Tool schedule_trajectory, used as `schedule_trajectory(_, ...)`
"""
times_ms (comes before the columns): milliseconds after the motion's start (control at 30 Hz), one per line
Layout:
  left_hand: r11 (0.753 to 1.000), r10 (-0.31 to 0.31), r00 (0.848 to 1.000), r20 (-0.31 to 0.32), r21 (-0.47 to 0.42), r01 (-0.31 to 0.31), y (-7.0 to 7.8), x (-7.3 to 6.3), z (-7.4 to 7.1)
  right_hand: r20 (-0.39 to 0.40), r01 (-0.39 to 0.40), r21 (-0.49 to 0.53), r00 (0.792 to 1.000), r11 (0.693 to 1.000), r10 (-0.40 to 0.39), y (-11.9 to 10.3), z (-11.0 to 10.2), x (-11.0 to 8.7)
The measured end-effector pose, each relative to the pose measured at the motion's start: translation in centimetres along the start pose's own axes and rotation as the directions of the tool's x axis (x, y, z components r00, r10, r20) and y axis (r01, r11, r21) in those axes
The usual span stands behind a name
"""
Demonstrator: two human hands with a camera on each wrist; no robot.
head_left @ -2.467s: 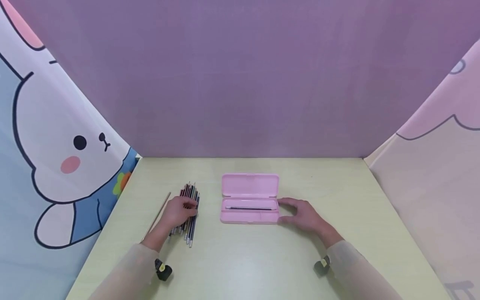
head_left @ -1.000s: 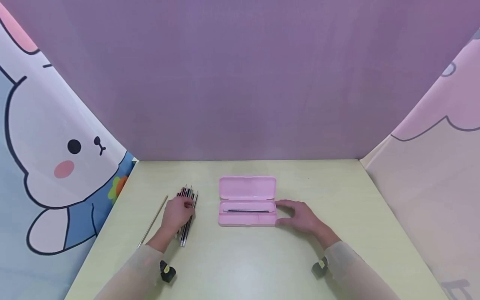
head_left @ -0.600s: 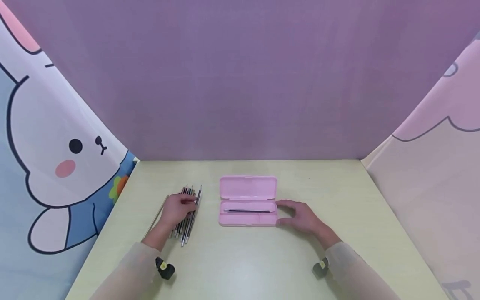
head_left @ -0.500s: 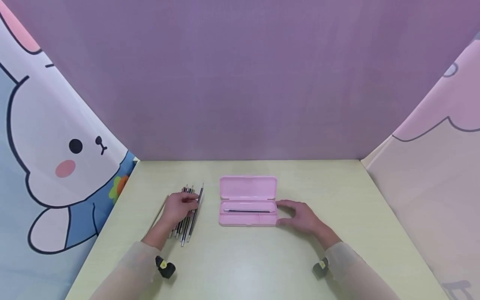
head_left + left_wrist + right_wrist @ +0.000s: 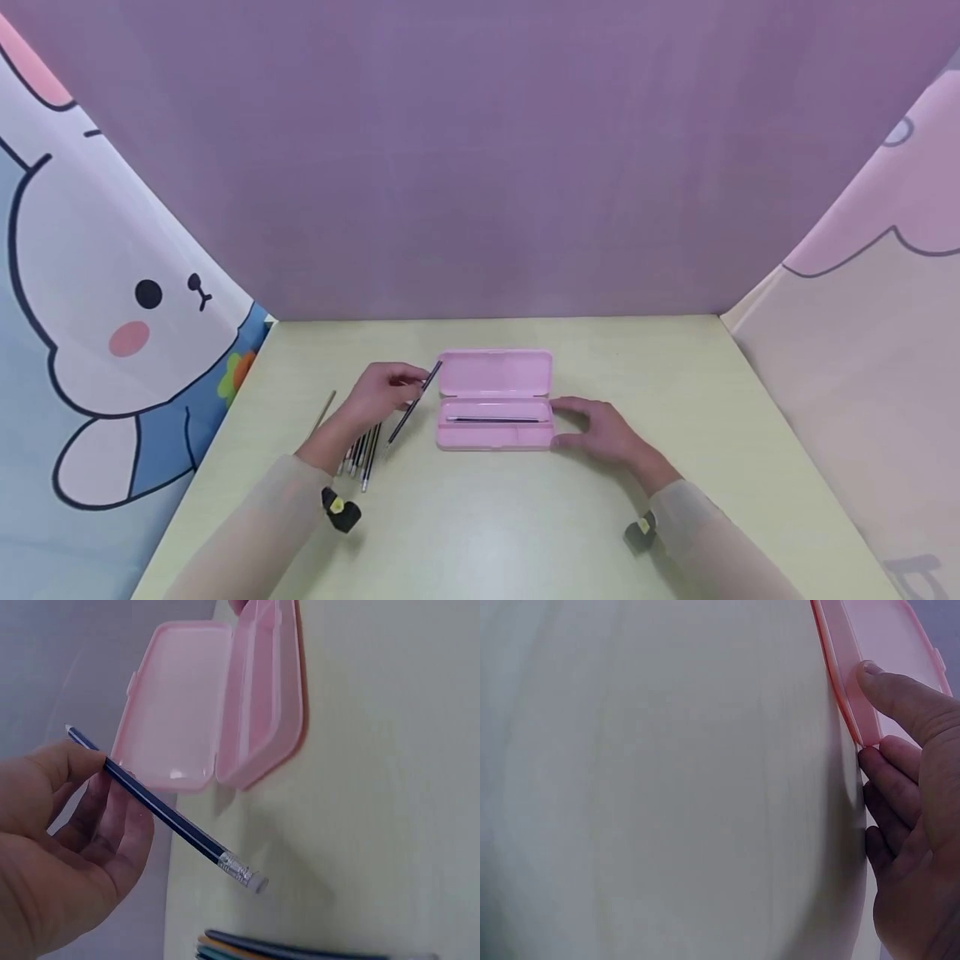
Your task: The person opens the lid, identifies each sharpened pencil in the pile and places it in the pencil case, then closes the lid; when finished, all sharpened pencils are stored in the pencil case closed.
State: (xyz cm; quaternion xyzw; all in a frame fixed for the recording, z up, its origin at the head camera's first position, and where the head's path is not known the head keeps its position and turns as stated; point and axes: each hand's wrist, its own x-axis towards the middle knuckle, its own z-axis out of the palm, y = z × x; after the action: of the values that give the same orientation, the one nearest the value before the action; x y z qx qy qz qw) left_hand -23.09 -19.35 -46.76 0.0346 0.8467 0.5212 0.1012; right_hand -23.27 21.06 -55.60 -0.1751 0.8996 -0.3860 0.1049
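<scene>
My left hand [image 5: 384,393] pinches a dark pencil [image 5: 169,814] between thumb and fingers, raised above the table. The pencil slants, its white eraser and silver ferrule pointing down toward me, its tip near the lid of the pink pencil case [image 5: 495,440]. That case lies with its lid open, and a single pencil [image 5: 498,419] rests in its long compartment. At the case's right end, my right hand [image 5: 603,429] holds it, thumb on the front corner and fingers at the back. Below the left hand lies a bunch of pencils [image 5: 367,454], partly hidden by the wrist.
A thin tan stick [image 5: 324,410] lies left of the bunch, mostly covered by the left forearm. The pale table [image 5: 480,517] meets a purple backdrop [image 5: 480,167] at its far edge. Printed cloths hang on both sides.
My left hand has drawn one pencil out of the bunch and lifted it rightward and away from me, toward the pencil case. The right hand and the case have stayed in place.
</scene>
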Motion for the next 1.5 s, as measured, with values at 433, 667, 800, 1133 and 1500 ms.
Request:
schedule_trajectory(433,0.963,0.181,0.957,0.227,0.156,-0.219,2.0,4.2,4.5,0.000,0.004,-0.018,1.000,1.000,-0.004,-0.3,0.5,0.1)
schedule_trajectory(667,0.946,0.197,0.928,0.316,0.187,-0.264,2.3,5.6,6.9,-0.004,0.001,-0.006,1.000,1.000,-0.001,-0.2,0.7,0.1)
schedule_trajectory(800,0.922,0.216,0.914,0.343,0.238,-0.307,2.4,6.1,8.1,-0.011,0.013,-0.011,1.000,1.000,-0.013,-0.1,0.7,0.1)
schedule_trajectory(1133,0.785,0.290,0.891,0.349,0.446,-0.431,2.9,6.8,10.9,-0.009,0.018,0.005,1.000,1.000,-0.018,0.2,0.9,0.2)
schedule_trajectory(1500,0.707,0.237,0.902,0.362,0.572,-0.415,2.0,6.8,12.9,-0.003,0.025,0.010,1.000,1.000,-0.025,0.1,0.9,0.4)
